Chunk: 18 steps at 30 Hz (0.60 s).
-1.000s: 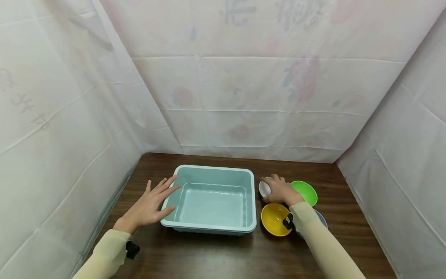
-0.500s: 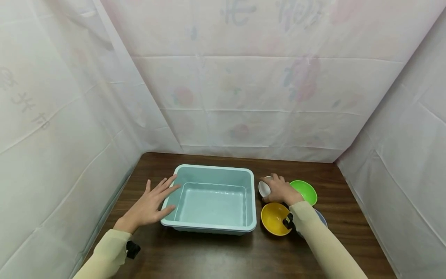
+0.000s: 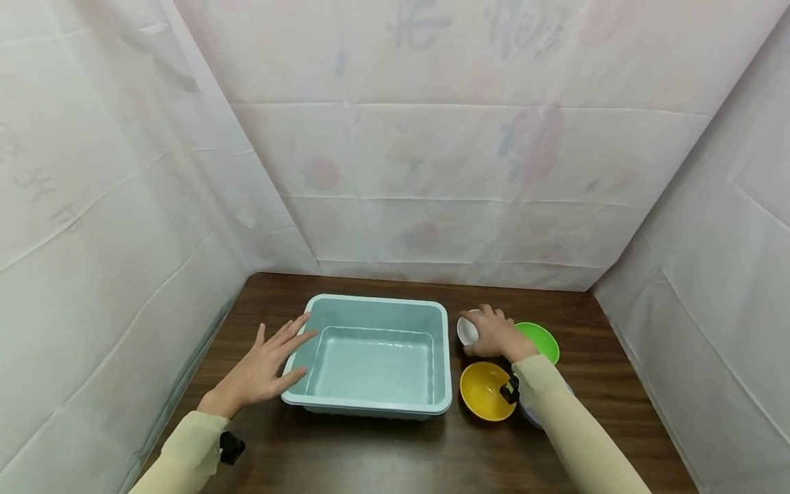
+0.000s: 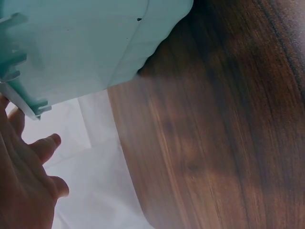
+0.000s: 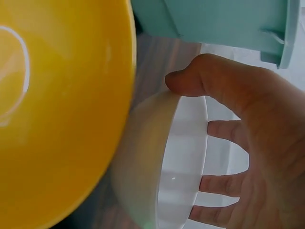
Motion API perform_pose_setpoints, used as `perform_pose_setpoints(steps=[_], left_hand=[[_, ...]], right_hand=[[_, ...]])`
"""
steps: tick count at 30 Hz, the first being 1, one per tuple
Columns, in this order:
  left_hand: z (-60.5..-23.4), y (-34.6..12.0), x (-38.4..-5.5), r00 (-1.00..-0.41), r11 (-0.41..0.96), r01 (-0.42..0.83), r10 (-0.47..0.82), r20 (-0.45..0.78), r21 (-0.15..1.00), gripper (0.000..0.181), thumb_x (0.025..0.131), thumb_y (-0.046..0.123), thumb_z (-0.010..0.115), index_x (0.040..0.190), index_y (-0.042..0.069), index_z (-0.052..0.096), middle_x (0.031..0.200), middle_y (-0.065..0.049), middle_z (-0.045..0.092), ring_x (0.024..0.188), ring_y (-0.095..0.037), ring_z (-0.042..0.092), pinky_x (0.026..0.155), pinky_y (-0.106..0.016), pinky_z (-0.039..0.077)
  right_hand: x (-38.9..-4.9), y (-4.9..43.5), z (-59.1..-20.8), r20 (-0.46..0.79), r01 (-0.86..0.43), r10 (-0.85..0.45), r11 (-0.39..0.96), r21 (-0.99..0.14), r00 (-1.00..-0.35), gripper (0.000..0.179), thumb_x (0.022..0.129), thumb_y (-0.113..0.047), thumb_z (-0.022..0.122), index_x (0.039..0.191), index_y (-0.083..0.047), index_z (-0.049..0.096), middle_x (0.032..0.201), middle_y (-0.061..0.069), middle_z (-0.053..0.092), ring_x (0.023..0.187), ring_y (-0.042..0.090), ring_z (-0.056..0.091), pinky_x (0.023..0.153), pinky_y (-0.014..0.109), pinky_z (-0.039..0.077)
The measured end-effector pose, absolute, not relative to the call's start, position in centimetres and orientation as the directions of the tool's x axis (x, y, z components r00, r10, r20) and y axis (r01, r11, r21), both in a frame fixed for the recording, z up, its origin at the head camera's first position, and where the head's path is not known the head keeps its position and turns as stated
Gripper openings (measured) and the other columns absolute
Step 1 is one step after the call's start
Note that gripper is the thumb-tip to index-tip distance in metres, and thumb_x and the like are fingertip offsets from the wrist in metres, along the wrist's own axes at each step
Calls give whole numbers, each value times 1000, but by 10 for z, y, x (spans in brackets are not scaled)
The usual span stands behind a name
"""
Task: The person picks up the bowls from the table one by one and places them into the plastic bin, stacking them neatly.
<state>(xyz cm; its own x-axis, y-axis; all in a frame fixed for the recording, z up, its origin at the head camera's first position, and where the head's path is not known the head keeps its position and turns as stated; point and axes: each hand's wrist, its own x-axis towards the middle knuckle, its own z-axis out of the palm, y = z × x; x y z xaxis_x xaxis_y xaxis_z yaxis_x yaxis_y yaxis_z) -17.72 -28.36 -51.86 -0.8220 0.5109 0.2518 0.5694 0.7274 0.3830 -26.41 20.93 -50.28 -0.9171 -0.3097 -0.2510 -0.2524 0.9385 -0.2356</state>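
Observation:
My right hand holds a small white bowl to the right of a pale blue-green plastic basin. In the right wrist view, the thumb presses the near side of the white bowl and several fingertips meet its far rim. With fingers spread, my left hand touches the basin's left rim. The left wrist view has that hand at the edge of the basin. A yellow bowl sits just in front of my right hand.
A green bowl stands right of my right hand. My right forearm mostly hides a bluish bowl. Everything is on a dark wooden table, with white printed sheets around its back and sides.
My right hand and the white bowl sit slightly farther from the yellow bowl than before. The left hand stays at the basin's rim. The head view has shifted a little.

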Motion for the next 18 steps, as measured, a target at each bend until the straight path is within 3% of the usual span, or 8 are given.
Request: perform_pose_setpoints(steps=[7,14,18], left_hand=[[-517,-285,-177,-825,713,564,506,251,417,69,94,28,71,158,23,43,173,-8,21,153,-40,33,110,-86,3],[-519,-287,-176,-823,719,567,510,250,402,70,95,29,71,158,24,42,173,-7,20,148,-38,41,107,-85,19],[-519,-288,-177,-823,728,568,512,247,384,68,96,31,69,159,23,42,173,-7,19,147,-39,42,107,-84,23]], right_hand=[[-269,205,-487,-220,-279,-324,937,-211,-920,80,84,-44,75,156,-25,46,154,26,40,126,48,47,94,65,45],[-270,201,-466,-169,-317,-356,922,-221,-919,81,83,-48,74,156,-26,47,153,25,42,127,48,47,95,67,43],[-271,198,-456,-140,-339,-373,914,-222,-917,81,82,-48,73,156,-27,46,156,25,39,131,50,45,96,68,42]])
